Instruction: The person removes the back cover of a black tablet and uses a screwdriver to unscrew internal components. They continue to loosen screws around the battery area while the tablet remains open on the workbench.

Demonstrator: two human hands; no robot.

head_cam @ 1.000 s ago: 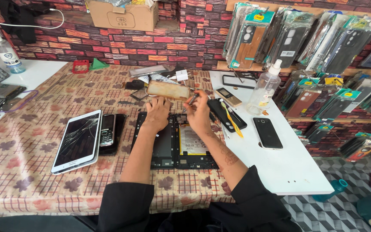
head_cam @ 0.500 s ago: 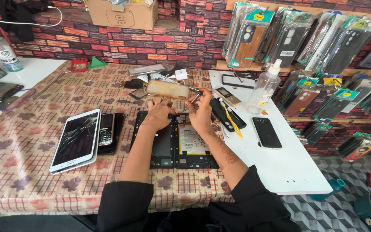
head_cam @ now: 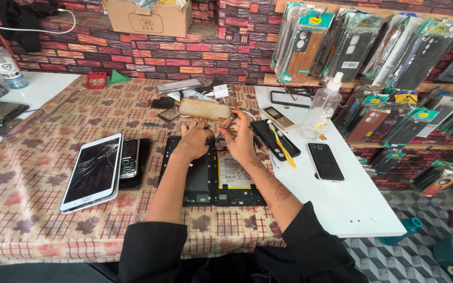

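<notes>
Opened black tablet shell lies mid-worktop, long axis running away from the person. Right hand at its far edge, fingers closed on a thin metal tool, apparently tweezers; left hand presses flat alongside.

Tablecloth: beige check with brown leaf motifs. Opened tablet: black frame, yellow-edged white battery. Cracked tablet, at nine o'clock of it: white bezel, black glass. Wall: red and dark brick pattern. Sleeves: black.
</notes>
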